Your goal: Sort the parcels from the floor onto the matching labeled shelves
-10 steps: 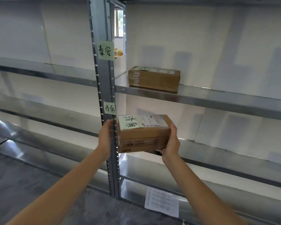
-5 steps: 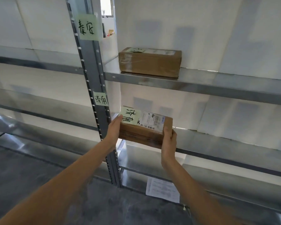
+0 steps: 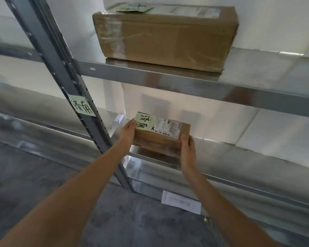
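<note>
At the left of the frame I saw the grey upright post (image 3: 68, 72) slanting down towards the middle, with a green sticky note (image 3: 82, 106) on it bearing handwritten characters. Just right of that, my left hand (image 3: 128, 130) was clamped on the left end of the small cardboard parcel (image 3: 161, 138), thumb over the edge of its own green note (image 3: 144, 121), whose characters looked the same as those on the post. The parcel sat low in the centre of the frame, its base on or just over the front lip of the lower metal shelf (image 3: 239, 157); I could not tell whether it was touching. Its long axis ran left to right, along the shelf edge, with a white shipping label (image 3: 168, 126) on top. My right hand (image 3: 187, 150) gripped the near right corner, fingers wrapped up the front face. Both hands sat at the ends, about equally near, and the open shelf depth lay straight beyond the parcel, away from me, so I judged the push should go forward, both hands together. Above, centre to right, a larger taped carton (image 3: 168, 34) rested on the upper shelf (image 3: 150, 75), well clear of the one I held
</note>
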{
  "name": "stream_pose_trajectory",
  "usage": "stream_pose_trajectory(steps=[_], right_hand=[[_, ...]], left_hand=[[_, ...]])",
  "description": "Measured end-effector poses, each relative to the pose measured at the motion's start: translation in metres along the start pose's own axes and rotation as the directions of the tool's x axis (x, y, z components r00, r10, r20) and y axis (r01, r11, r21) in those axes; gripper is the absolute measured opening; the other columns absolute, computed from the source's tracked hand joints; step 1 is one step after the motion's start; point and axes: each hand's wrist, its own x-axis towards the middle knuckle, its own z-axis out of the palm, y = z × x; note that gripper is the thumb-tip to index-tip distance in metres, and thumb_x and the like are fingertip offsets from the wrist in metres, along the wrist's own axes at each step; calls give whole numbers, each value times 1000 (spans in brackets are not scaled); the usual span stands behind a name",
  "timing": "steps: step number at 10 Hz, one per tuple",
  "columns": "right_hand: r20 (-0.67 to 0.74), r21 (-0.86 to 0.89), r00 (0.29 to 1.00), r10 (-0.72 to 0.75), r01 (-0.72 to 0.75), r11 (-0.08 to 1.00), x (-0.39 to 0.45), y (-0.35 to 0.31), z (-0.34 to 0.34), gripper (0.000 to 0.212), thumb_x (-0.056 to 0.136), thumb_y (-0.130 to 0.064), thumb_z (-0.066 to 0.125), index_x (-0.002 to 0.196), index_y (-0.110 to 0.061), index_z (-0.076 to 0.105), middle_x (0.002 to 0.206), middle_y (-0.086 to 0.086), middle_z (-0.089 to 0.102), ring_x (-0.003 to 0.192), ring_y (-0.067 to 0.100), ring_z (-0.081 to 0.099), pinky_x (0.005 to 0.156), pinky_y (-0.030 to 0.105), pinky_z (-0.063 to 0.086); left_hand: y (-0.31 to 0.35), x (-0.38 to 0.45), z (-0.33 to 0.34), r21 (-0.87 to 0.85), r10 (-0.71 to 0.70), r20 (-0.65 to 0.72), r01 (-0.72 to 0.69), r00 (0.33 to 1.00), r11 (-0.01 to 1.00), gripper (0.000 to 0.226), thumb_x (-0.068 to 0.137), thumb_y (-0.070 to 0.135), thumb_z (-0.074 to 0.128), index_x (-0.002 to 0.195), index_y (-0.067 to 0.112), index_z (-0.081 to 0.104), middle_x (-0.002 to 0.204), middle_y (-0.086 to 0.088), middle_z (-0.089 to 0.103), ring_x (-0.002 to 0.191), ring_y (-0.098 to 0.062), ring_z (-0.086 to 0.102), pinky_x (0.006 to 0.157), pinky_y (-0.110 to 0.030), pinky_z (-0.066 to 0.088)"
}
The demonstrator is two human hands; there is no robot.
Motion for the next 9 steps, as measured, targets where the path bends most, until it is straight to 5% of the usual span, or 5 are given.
stream_pose_trajectory(steps=[1, 3, 6, 7, 9], right_hand=[[-6, -17, 1000, -10, 9, 1000, 21, 11, 5, 41, 105, -47, 47, 140, -28, 53, 119, -15, 65, 95, -12, 61, 82, 5, 42], [34, 1, 999, 6, -6, 1000, 37, 24, 8, 44, 107, -39, 46, 146, -21, 49, 128, -8, 62, 112, 8, 59, 80, 6, 40], [13, 66, 998, -53, 52, 996, 32, 37, 16, 45, 109, -20, 44, 152, -7, 39, 133, 4, 60, 104, -6, 60, 82, 2, 47], [62, 50, 997, -55, 51, 997, 32, 38, 16, 47, 110, -24, 43, 153, -9, 37, 131, -1, 59, 98, -19, 60, 80, -1, 46], [116, -6, 993, 22, -21, 1000, 37, 28, 1, 58, 106, -41, 49, 157, -18, 32, 141, -2, 56, 121, 7, 58, 90, 6, 42]], left_hand=[[-12, 22, 6, -61, -52, -16, 51, 998, 997, 40, 105, 46, 38, 117, 22, 67, 112, 2, 69, 100, -17, 59, 80, -27, 40], [-39, 51, 11, -70, -20, -31, 18, 999, 997, 26, 107, 37, 41, 103, 25, 64, 91, 14, 68, 88, -4, 61, 87, -25, 44], [-56, 59, 14, -150, -21, -67, 11, 997, 989, 22, 105, 38, 47, 100, 28, 66, 95, 8, 71, 104, -22, 64, 101, -38, 49], [-52, 54, 13, -113, 4, -52, -10, 999, 994, 27, 105, 41, 44, 99, 27, 66, 98, 5, 71, 101, -21, 64, 97, -36, 50], [-49, 34, 5, 101, 201, -233, -181, 952, 978, 36, 108, 44, 30, 93, 24, 57, 90, 6, 66, 82, -5, 62, 73, -14, 51]])
